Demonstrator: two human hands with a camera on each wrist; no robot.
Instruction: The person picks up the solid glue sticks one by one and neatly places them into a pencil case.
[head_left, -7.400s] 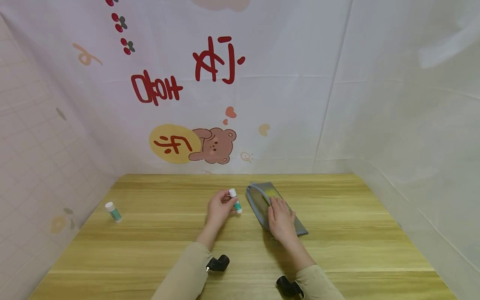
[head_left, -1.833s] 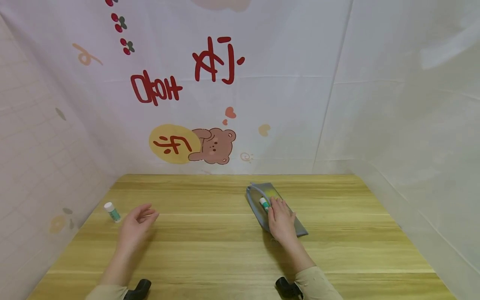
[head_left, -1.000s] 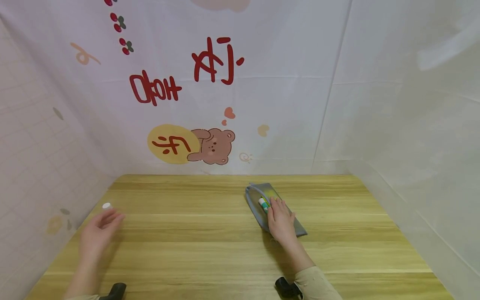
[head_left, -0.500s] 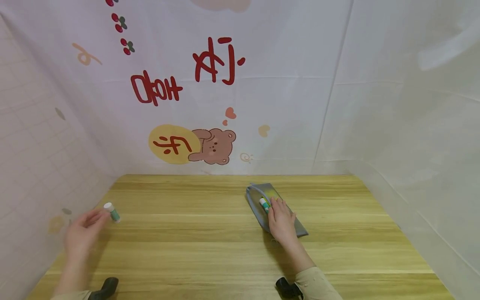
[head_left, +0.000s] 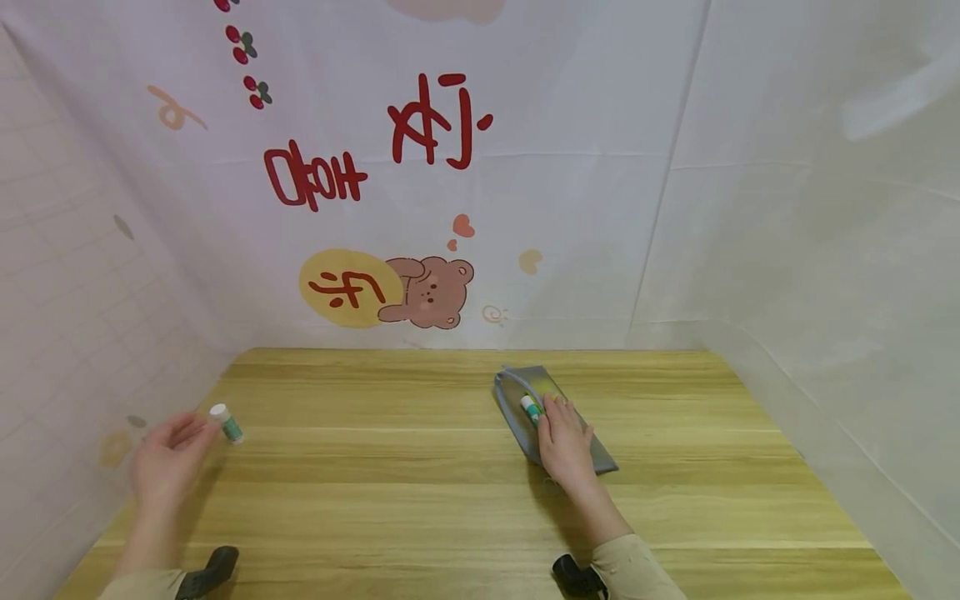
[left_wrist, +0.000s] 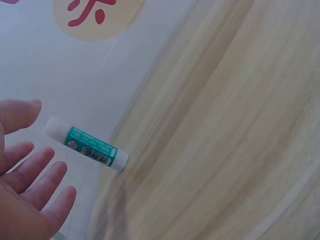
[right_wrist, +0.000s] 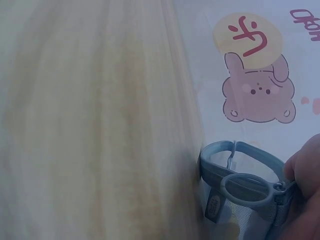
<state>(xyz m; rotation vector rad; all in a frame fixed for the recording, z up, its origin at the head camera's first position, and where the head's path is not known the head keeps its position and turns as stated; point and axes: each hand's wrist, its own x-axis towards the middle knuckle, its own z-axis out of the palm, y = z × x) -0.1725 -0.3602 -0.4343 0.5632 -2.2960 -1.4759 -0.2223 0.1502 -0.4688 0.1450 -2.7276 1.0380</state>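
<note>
My left hand (head_left: 168, 462) is at the left side of the table, fingers spread a little and nothing in them. Right by its fingertips a glue stick (head_left: 227, 423), white-capped with a green label, stands on the table; in the left wrist view this glue stick (left_wrist: 92, 146) appears just past the thumb and fingers. My right hand (head_left: 566, 442) grips the upper edge of a grey zip pouch (head_left: 604, 458), whose mouth gapes to the left. A second glue stick (head_left: 530, 407) lies in that mouth, partly hidden. The right wrist view shows the pouch's mesh side and ring pull (right_wrist: 247, 190).
The wood-grain table (head_left: 390, 500) reaches back to a white printed cloth (head_left: 570, 208), which also hangs along both sides. A black wrist mount (head_left: 210, 573) sits on the left forearm, and another mount (head_left: 576, 577) on the right.
Earlier my left hand held a glue stick beside the pouch; that stick now lies in the pouch's mouth. The left hand has moved left to the other glue stick. My right hand stays put.
</note>
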